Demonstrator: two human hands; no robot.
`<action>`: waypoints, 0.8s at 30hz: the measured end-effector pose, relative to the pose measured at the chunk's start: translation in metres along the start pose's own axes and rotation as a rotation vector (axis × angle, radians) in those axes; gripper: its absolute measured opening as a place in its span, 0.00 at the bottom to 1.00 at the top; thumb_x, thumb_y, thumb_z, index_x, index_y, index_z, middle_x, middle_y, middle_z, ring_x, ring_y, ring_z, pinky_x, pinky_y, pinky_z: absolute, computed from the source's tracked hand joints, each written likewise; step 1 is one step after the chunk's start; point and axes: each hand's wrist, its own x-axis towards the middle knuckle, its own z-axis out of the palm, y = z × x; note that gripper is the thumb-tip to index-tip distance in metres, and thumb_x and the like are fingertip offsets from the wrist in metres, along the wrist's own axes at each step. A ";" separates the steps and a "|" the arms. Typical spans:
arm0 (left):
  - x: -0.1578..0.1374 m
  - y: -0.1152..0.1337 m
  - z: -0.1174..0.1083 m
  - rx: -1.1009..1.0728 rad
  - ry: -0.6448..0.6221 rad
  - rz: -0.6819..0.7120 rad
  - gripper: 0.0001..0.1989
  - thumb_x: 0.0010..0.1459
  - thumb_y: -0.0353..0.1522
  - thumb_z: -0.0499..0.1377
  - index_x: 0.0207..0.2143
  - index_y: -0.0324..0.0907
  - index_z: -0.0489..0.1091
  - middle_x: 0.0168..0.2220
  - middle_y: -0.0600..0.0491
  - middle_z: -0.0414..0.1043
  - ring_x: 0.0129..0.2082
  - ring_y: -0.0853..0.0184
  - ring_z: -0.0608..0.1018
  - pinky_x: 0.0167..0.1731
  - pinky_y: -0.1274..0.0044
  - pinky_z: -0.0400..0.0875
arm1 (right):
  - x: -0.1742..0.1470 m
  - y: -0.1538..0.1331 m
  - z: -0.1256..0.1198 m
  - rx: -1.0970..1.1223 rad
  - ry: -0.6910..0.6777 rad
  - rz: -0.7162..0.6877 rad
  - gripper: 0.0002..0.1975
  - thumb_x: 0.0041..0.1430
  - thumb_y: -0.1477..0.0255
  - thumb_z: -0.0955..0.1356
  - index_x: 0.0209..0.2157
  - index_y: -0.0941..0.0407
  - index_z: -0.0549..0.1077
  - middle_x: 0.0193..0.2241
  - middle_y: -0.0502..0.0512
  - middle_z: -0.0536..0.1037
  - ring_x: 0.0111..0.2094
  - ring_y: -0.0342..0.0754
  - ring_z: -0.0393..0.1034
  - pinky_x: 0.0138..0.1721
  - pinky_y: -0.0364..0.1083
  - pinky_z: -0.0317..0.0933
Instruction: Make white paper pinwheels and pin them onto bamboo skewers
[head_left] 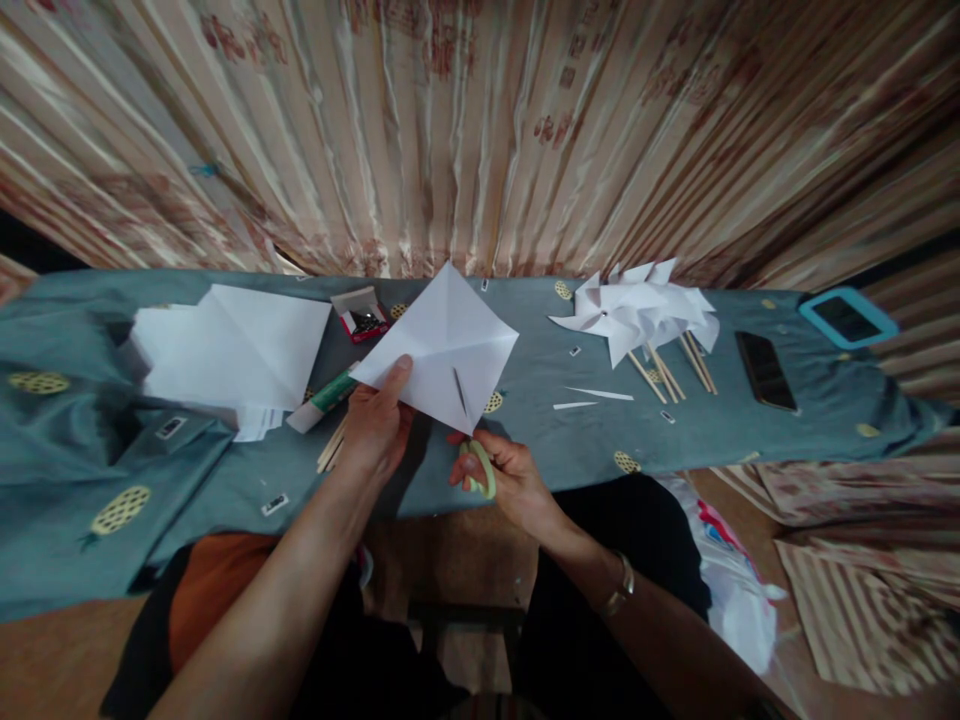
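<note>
My left hand (381, 425) pinches the left corner of a creased white paper square (442, 340), thumb on top. The square is held up above the table, one corner pointing toward me. In my right hand (514, 475) is a pair of scissors (484, 470) with pale green handles, my fingers through the loops. One blade lies over the paper at its near corner, the other is hidden beneath it. Just left of the paper are a small red box of dark pins (365, 318), a green and white tube (324, 400) and some thin wooden sticks (331, 447).
Stacked white paper sheets (255, 345) lie on the left of the cloth-covered table (525, 440). Paper pinwheels (645, 310) on sticks rest to the right, with paper strips (600, 393) before them. Farther right are a phone (765, 370) and a blue-framed device (847, 317). Curtains (465, 130) hang behind.
</note>
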 end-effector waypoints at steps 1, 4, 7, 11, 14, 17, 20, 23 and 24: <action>0.000 0.000 0.000 0.002 -0.004 0.001 0.09 0.60 0.21 0.58 0.33 0.40 0.75 0.31 0.56 0.79 0.27 0.73 0.79 0.30 0.83 0.75 | 0.000 0.000 0.000 -0.006 -0.006 -0.001 0.23 0.52 0.51 0.72 0.38 0.56 0.76 0.21 0.48 0.75 0.22 0.40 0.65 0.26 0.41 0.61; 0.002 -0.001 -0.002 0.015 -0.016 0.006 0.08 0.60 0.22 0.59 0.33 0.42 0.75 0.31 0.55 0.79 0.28 0.72 0.79 0.31 0.82 0.76 | 0.000 0.000 -0.001 0.000 -0.022 -0.001 0.23 0.52 0.51 0.72 0.39 0.56 0.76 0.21 0.48 0.75 0.22 0.40 0.65 0.26 0.41 0.62; 0.003 -0.001 -0.004 0.039 -0.014 -0.002 0.07 0.59 0.23 0.61 0.33 0.42 0.75 0.32 0.55 0.80 0.30 0.70 0.80 0.32 0.80 0.76 | 0.001 -0.001 -0.002 0.025 -0.031 0.003 0.25 0.51 0.50 0.73 0.39 0.56 0.75 0.22 0.48 0.75 0.22 0.40 0.65 0.26 0.41 0.62; 0.003 -0.002 -0.005 0.045 -0.004 -0.010 0.06 0.58 0.24 0.62 0.33 0.44 0.75 0.33 0.55 0.80 0.32 0.70 0.81 0.33 0.81 0.76 | 0.001 -0.002 -0.002 0.036 -0.036 0.006 0.25 0.51 0.50 0.73 0.39 0.56 0.72 0.21 0.48 0.75 0.22 0.40 0.66 0.25 0.41 0.61; 0.003 -0.002 -0.004 0.015 -0.022 0.006 0.07 0.59 0.22 0.60 0.34 0.41 0.75 0.32 0.55 0.80 0.31 0.71 0.80 0.33 0.81 0.76 | 0.001 -0.003 -0.001 0.041 -0.028 0.013 0.26 0.49 0.49 0.73 0.39 0.55 0.70 0.21 0.47 0.74 0.22 0.41 0.67 0.25 0.41 0.62; 0.004 -0.003 -0.003 -0.004 -0.009 0.005 0.09 0.60 0.21 0.58 0.34 0.40 0.76 0.31 0.55 0.80 0.29 0.72 0.80 0.32 0.82 0.76 | 0.001 -0.003 -0.001 0.051 -0.024 0.025 0.27 0.48 0.48 0.74 0.38 0.55 0.69 0.21 0.47 0.74 0.22 0.41 0.67 0.25 0.40 0.62; 0.004 -0.004 -0.003 -0.004 -0.004 -0.007 0.08 0.59 0.21 0.59 0.33 0.40 0.76 0.30 0.55 0.80 0.27 0.72 0.79 0.31 0.82 0.75 | 0.001 -0.005 -0.001 0.049 -0.020 0.017 0.25 0.49 0.48 0.73 0.35 0.55 0.69 0.21 0.47 0.75 0.22 0.41 0.67 0.25 0.40 0.62; 0.003 -0.005 -0.004 0.001 -0.033 0.003 0.06 0.58 0.22 0.60 0.35 0.37 0.76 0.31 0.54 0.80 0.28 0.72 0.80 0.33 0.82 0.75 | 0.001 -0.006 -0.002 0.036 -0.022 0.011 0.25 0.50 0.48 0.72 0.35 0.55 0.70 0.22 0.48 0.75 0.22 0.40 0.67 0.26 0.40 0.62; 0.003 -0.006 -0.005 0.003 -0.033 0.004 0.05 0.58 0.22 0.61 0.34 0.37 0.76 0.31 0.54 0.80 0.28 0.72 0.80 0.34 0.82 0.75 | 0.001 -0.006 -0.002 0.034 -0.025 0.011 0.24 0.50 0.49 0.72 0.35 0.55 0.70 0.22 0.48 0.75 0.22 0.40 0.67 0.26 0.40 0.62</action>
